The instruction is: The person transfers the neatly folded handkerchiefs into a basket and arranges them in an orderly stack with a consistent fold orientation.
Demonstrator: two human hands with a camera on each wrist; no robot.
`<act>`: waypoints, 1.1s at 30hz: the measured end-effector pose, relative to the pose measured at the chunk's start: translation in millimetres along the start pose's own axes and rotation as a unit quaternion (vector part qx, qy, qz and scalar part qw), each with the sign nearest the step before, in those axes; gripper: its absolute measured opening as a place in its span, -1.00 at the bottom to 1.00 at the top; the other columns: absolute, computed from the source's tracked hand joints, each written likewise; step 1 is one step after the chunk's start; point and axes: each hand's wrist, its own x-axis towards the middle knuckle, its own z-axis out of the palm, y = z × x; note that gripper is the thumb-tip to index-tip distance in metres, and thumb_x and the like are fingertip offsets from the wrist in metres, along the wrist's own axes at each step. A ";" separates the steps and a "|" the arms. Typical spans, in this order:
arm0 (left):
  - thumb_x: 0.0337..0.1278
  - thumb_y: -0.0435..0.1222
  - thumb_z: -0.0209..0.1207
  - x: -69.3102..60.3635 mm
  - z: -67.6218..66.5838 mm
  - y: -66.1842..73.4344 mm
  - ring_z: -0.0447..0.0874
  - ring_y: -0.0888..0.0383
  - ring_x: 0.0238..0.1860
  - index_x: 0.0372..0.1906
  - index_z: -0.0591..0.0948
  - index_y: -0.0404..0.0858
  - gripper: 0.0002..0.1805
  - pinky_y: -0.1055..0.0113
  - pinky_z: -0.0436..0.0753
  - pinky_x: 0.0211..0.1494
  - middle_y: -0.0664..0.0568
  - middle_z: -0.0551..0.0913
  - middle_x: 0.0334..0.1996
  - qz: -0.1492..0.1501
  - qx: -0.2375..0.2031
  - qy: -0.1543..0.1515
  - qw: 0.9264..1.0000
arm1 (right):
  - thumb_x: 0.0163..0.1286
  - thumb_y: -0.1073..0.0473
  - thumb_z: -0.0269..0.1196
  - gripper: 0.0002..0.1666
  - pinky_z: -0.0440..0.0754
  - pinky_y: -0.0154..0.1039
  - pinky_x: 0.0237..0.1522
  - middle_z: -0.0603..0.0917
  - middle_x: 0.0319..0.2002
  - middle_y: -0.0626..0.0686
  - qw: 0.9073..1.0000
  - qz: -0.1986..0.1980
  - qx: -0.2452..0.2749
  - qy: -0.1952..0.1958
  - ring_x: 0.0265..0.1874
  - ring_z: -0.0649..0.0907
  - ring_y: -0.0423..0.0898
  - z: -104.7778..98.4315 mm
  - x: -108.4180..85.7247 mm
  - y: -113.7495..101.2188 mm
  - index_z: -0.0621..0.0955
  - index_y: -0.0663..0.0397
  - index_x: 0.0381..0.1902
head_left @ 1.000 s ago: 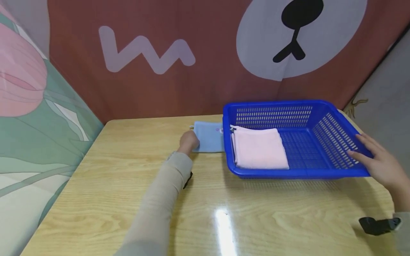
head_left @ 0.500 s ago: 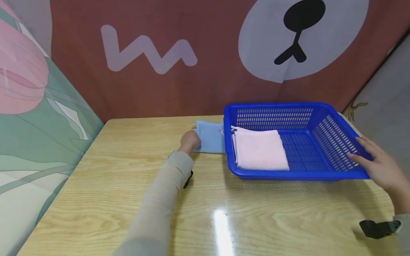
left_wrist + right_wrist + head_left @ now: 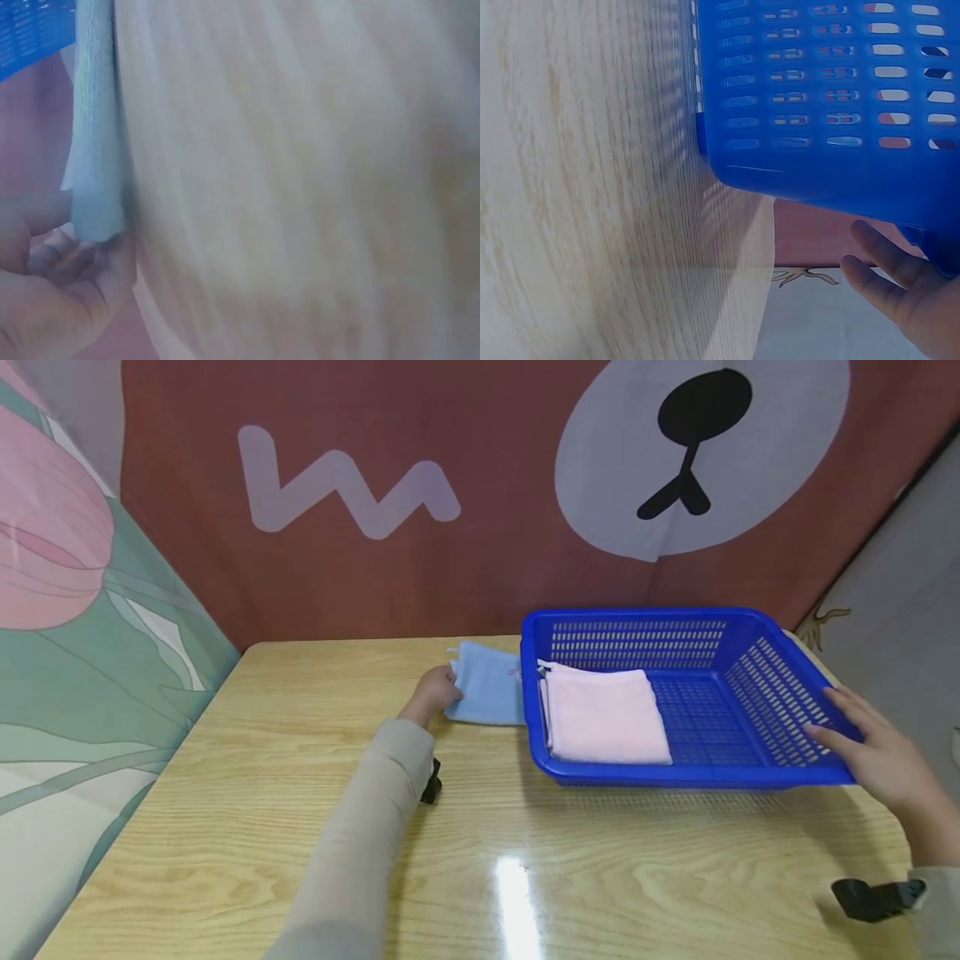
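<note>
A folded light blue towel [image 3: 486, 689] lies left of the blue plastic basket [image 3: 697, 772], and its right end is hidden behind the basket's left rim. My left hand [image 3: 437, 687] pinches the towel's near left edge, which is lifted a little. In the left wrist view, the towel's folded edge [image 3: 97, 150] sits between thumb and fingers. A folded pink towel [image 3: 603, 714] lies inside the basket at its left end. At the basket's right front corner, my right hand [image 3: 881, 743] grips the rim. Some of its fingers [image 3: 885, 259] show outside the basket wall in the right wrist view.
The wood-grain table [image 3: 300, 818] extends in front and to the left. A brown curtain [image 3: 360, 577] with a printed bear face hangs right behind its back edge. Patterned panels close off the left and right sides.
My left hand has shifted slightly left, and the fingers have turned more into view. The blue towel's left edge has risen and skewed. My right hand keeps its hold on the basket.
</note>
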 end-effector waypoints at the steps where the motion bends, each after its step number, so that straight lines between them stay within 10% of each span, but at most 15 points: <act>1: -0.23 -0.38 0.23 -3.9 -1.8 1.6 0.18 0.10 -0.61 -0.59 0.31 -0.20 -0.73 0.25 0.27 -0.57 0.01 0.27 -0.61 -0.002 -0.025 0.005 1.000 | 0.25 -0.16 -0.03 -0.19 -0.35 0.36 -0.05 -0.35 0.31 -0.15 1.000 0.000 -0.002 0.000 0.21 -0.36 0.15 0.0 0.4 0.3 -0.22 -0.38 0.29; 9: -0.18 -0.47 0.23 -65.6 -33.5 54.0 0.50 0.03 -0.33 0.03 0.38 -0.14 -0.45 0.18 0.50 -0.37 -0.10 0.47 -0.25 -0.078 -0.190 -0.018 0.979 | 0.25 -0.17 -0.03 -0.19 -0.32 0.37 -0.05 -0.35 0.31 -0.16 1.000 -0.003 -0.001 -0.007 0.22 -0.34 0.16 -3.3 1.8 -7.3 -0.22 -0.38 0.29; 17: 0.00 -0.56 0.03 -138.2 -72.4 128.8 0.46 0.03 -0.32 0.13 0.28 -0.32 -0.49 0.25 0.49 -0.29 -0.15 0.39 -0.30 -0.097 -0.260 -0.016 0.961 | 0.25 -0.14 -0.01 -0.18 -0.33 0.37 -0.04 -0.36 0.30 -0.16 1.000 -0.001 0.001 -0.009 0.22 -0.34 0.16 -6.8 -0.6 -8.7 -0.21 -0.36 0.30; 27: 0.01 -0.56 0.02 -130.0 -70.2 122.4 0.47 0.07 -0.36 0.13 0.29 -0.22 -0.48 0.32 0.49 -0.39 -0.09 0.38 -0.32 -0.087 -0.372 0.000 0.924 | 0.23 -0.20 -0.03 -0.19 -0.33 0.39 -0.07 -0.34 0.30 -0.19 1.000 0.001 -0.007 -0.005 0.21 -0.35 0.16 -2.9 2.3 -1.0 -0.22 -0.42 0.28; 33: 0.03 -0.54 0.02 -134.7 -76.0 129.9 0.46 0.11 -0.40 0.13 0.29 -0.21 -0.49 0.37 0.46 -0.45 -0.07 0.38 -0.34 -0.072 -0.392 -0.002 0.917 | 0.23 -0.20 -0.03 -0.20 -0.34 0.38 -0.06 -0.34 0.30 -0.19 1.000 0.001 0.000 -0.005 0.21 -0.35 0.15 -5.7 -1.2 -7.6 -0.22 -0.45 0.27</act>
